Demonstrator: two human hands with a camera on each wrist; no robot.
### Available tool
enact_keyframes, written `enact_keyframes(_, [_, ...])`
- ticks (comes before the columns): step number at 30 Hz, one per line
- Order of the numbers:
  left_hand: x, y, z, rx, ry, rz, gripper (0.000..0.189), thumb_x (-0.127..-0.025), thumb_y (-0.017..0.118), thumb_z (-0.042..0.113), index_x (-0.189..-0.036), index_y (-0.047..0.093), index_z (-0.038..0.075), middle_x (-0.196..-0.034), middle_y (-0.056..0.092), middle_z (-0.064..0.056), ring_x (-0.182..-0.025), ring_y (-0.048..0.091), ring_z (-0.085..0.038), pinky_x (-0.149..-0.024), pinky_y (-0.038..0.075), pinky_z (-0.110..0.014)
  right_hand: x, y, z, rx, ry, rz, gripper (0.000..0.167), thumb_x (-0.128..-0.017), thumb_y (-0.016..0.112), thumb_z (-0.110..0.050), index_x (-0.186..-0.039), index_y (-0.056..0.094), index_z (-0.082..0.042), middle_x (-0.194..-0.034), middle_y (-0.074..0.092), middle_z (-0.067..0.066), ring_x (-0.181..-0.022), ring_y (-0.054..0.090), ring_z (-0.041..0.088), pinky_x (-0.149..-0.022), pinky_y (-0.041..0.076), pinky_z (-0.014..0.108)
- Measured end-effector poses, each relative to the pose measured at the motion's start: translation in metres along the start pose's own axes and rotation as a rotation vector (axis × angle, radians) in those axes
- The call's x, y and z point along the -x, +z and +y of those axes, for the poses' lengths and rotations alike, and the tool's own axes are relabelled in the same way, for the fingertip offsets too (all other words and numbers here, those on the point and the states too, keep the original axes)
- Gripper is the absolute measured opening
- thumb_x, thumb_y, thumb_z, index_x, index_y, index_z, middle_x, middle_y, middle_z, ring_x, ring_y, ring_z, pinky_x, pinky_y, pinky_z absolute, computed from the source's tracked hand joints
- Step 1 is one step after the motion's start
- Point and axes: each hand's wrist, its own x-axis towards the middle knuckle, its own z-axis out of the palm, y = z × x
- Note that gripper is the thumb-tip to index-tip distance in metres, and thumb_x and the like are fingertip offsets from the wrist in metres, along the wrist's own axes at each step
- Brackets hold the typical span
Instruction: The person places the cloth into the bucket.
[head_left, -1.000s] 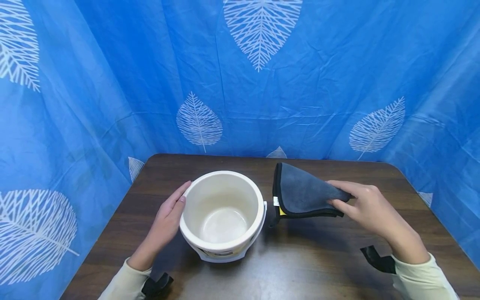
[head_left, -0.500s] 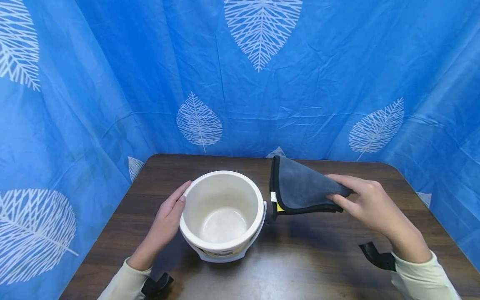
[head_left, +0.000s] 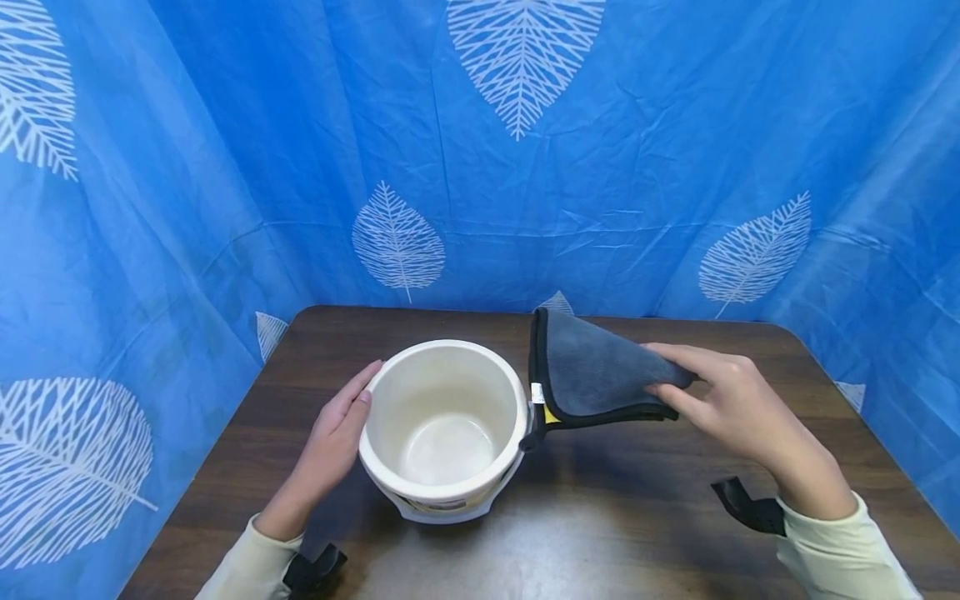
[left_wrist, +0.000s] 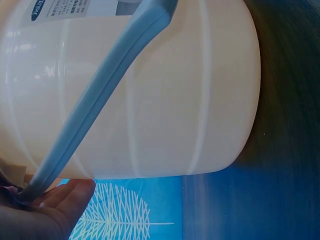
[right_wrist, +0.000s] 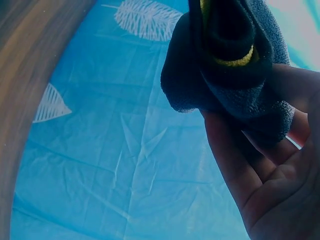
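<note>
A cream plastic bucket (head_left: pixel 450 450) stands upright on the table, its mouth facing up. Its pale handle (left_wrist: pixel 95 107) slants down the outer wall in the left wrist view. My left hand (head_left: pixel 337 429) rests against the bucket's left side, fingers straight along the outside just under the rim. My right hand (head_left: pixel 723 400) pinches one end of a folded grey cleaning cloth (head_left: pixel 600 367) between thumb and fingers. The cloth has black edging, a white tag and a yellow inner side; its far end overlaps the bucket's right rim in the head view. Folds bunch in my grip (right_wrist: pixel 235 95).
The dark wooden table (head_left: pixel 600 533) runs back to a blue curtain (head_left: pixel 637 167) with white leaf prints, which also hangs at both sides. Black straps (head_left: pixel 750 508) stick out from the sleeves at both wrists.
My right hand has moved left and slightly away from me with the cloth, bringing its far end to the bucket's right rim. The left hand and bucket have stayed put.
</note>
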Motion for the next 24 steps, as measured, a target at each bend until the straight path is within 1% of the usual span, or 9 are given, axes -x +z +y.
enact_keyframes(3, [0.000, 0.000, 0.000, -0.005, -0.002, 0.004, 0.047, -0.111, 0.034, 0.013, -0.155, 0.033, -0.006, -0.160, 0.036, -0.020, -0.145, 0.036, -0.036, -0.108, 0.035, -0.025, -0.002, 0.001, -0.001, -0.018, -0.003, -0.006, 0.057, -0.076, 0.083, 0.007, -0.130, 0.068, -0.006, -0.117, 0.073, 0.012, -0.061, 0.062, -0.005, -0.053, 0.048, 0.015])
enact_keyframes(8, [0.000, 0.000, 0.000, -0.010, -0.011, 0.005, 0.047, -0.111, 0.034, 0.013, -0.155, 0.034, -0.005, -0.160, 0.036, -0.020, -0.145, 0.037, -0.037, -0.109, 0.035, -0.035, -0.006, 0.004, -0.004, -0.044, -0.015, -0.011, 0.056, -0.077, 0.082, 0.009, -0.129, 0.068, -0.006, -0.117, 0.073, 0.012, -0.061, 0.060, -0.006, -0.051, 0.048, 0.015])
enact_keyframes(11, [0.000, 0.000, 0.000, -0.010, -0.011, 0.007, 0.047, -0.111, 0.034, 0.013, -0.155, 0.034, -0.004, -0.159, 0.036, -0.020, -0.145, 0.037, -0.037, -0.109, 0.035, -0.037, -0.009, 0.006, -0.006, -0.067, -0.020, -0.017, 0.056, -0.078, 0.082, 0.008, -0.130, 0.068, -0.006, -0.117, 0.073, 0.012, -0.060, 0.060, -0.006, -0.051, 0.048, 0.014])
enact_keyframes(13, [0.000, 0.000, -0.001, -0.010, -0.010, 0.008, 0.047, -0.111, 0.034, 0.013, -0.155, 0.034, -0.004, -0.159, 0.036, -0.020, -0.145, 0.037, -0.036, -0.109, 0.036, -0.034, -0.011, 0.007, -0.007, -0.078, -0.020, -0.023, 0.056, -0.078, 0.081, 0.008, -0.130, 0.068, -0.007, -0.117, 0.072, 0.012, -0.059, 0.060, -0.007, -0.050, 0.048, 0.014])
enact_keyframes(19, [-0.001, 0.000, -0.002, 0.019, -0.004, 0.004, 0.047, -0.111, 0.033, 0.012, -0.154, 0.034, -0.006, -0.160, 0.036, -0.020, -0.146, 0.035, -0.035, -0.106, 0.033, -0.015, -0.016, 0.010, -0.011, -0.078, -0.041, -0.023, 0.055, -0.078, 0.081, 0.007, -0.130, 0.068, -0.006, -0.117, 0.073, 0.011, -0.061, 0.061, -0.007, -0.055, 0.049, 0.014])
enact_keyframes(21, [-0.002, 0.000, -0.002, 0.022, 0.002, 0.004, 0.047, -0.111, 0.033, 0.012, -0.154, 0.034, -0.007, -0.159, 0.036, -0.021, -0.146, 0.035, -0.035, -0.105, 0.032, -0.012, -0.018, 0.011, -0.012, -0.073, -0.059, -0.009, 0.056, -0.076, 0.082, 0.007, -0.129, 0.069, -0.006, -0.116, 0.073, 0.010, -0.064, 0.062, -0.006, -0.058, 0.049, 0.014])
enact_keyframes(24, [-0.002, 0.000, -0.003, 0.020, 0.008, 0.006, 0.047, -0.110, 0.033, 0.011, -0.153, 0.034, -0.008, -0.159, 0.036, -0.021, -0.146, 0.035, -0.036, -0.105, 0.032, -0.011, -0.021, 0.013, -0.014, -0.074, -0.070, -0.003, 0.056, -0.076, 0.083, 0.006, -0.128, 0.069, -0.006, -0.115, 0.074, 0.009, -0.066, 0.062, -0.004, -0.061, 0.048, 0.014])
